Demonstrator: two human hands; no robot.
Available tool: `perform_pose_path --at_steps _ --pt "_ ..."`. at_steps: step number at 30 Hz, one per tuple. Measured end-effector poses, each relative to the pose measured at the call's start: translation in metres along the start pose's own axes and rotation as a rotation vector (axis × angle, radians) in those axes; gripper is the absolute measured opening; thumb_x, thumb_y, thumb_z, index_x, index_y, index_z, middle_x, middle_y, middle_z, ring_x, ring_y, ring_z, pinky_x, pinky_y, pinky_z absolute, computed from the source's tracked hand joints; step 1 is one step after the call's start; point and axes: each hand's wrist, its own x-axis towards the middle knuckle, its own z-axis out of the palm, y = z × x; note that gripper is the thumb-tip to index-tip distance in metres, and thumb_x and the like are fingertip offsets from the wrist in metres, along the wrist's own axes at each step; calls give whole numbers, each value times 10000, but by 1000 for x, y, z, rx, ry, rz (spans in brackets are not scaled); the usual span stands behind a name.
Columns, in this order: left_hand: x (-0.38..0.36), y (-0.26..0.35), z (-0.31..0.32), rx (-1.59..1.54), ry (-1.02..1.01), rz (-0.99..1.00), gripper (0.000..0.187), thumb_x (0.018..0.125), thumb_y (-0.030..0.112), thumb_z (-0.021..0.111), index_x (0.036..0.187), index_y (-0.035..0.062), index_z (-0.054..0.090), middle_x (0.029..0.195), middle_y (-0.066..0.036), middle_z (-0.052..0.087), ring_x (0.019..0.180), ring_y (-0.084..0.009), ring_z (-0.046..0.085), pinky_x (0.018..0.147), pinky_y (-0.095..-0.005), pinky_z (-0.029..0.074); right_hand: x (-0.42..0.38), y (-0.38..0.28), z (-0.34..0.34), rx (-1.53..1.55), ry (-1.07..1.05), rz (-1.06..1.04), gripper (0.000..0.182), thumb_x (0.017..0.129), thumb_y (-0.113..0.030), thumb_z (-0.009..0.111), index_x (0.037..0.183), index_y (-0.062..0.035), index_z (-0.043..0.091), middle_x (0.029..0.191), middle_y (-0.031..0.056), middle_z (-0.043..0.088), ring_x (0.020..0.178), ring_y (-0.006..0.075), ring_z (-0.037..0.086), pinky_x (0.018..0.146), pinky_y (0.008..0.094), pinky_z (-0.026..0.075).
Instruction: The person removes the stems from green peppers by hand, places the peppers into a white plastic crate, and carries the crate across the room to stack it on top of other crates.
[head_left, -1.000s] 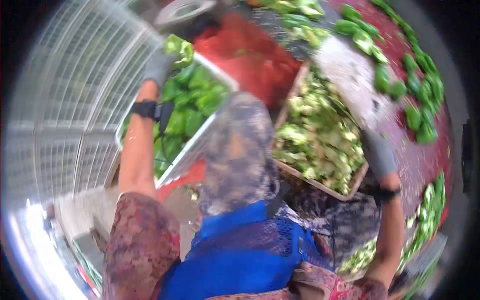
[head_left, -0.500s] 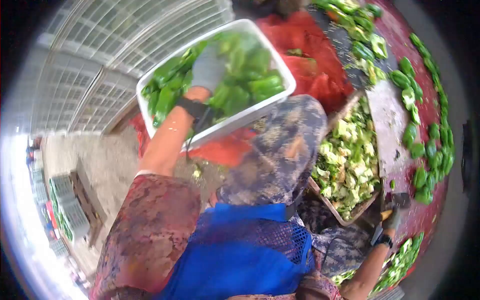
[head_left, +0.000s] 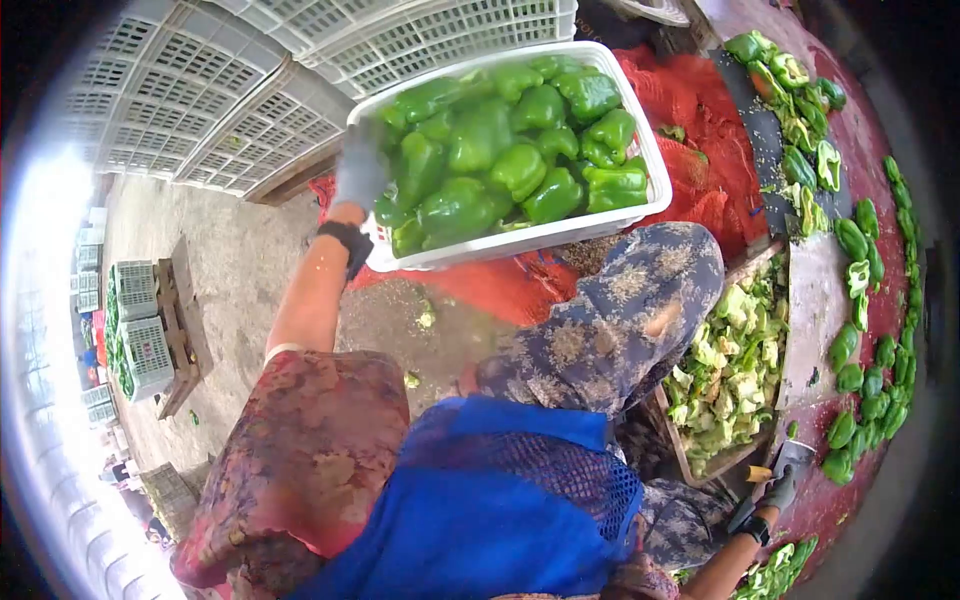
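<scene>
A white plastic basket point(head_left: 520, 236) full of whole green bell peppers point(head_left: 475, 140) is in front of me, its near side by my knee. At its left end my left hand point(head_left: 360, 172), in a grey glove with a dark band at the wrist, overlaps the rim beside the peppers. Motion smears its fingers, so I cannot tell whether they grip the rim. Low on the right, my gloved right hand point(head_left: 776, 490) is closed on a knife point(head_left: 797, 457) with a broad metal blade, at the edge of the red work table point(head_left: 815, 405). A watch shows on that wrist.
A wooden tray point(head_left: 690, 440) of pepper cores and scraps point(head_left: 725, 370) stands between my leg and the table. Whole and cut peppers point(head_left: 870, 400) lie along the table. Red mesh sacks point(head_left: 690, 120) surround the basket. Stacked white crates point(head_left: 200, 90) rise behind; a loaded pallet point(head_left: 175, 330) stands left.
My left hand has moved from among the peppers to the basket's left end. The view has shifted, so the basket and table appear farther right. My right hand still holds the knife.
</scene>
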Motion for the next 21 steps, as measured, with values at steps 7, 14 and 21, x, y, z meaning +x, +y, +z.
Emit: perform_pose_path --at_steps 7,14,21 --pt "26 0 -45 -286 -35 -386 516 933 371 588 1355 78 540 1343 -274 540 1232 -421 530 1050 -456 431 -15 -5 0 20 -58 -24 318 940 -268 625 1174 -55 600 1059 73 619 912 217 582 768 366 476" --pt "5 -9 27 -541 -250 -310 653 932 497 577 1411 61 491 1476 -228 438 1292 -408 494 1053 -443 429 -29 0 -27 49 -85 70 441 1002 -269 473 1387 -54 474 1418 164 483 1308 351 467 1058 476 392" --pt "-45 24 -47 -844 -36 -786 504 911 347 651 1310 47 577 1181 -211 658 1131 -350 621 976 -433 467 -62 -10 -31 -5 -58 13 441 1017 -243 443 1403 -33 475 1386 196 506 1302 316 476 1113 453 356"
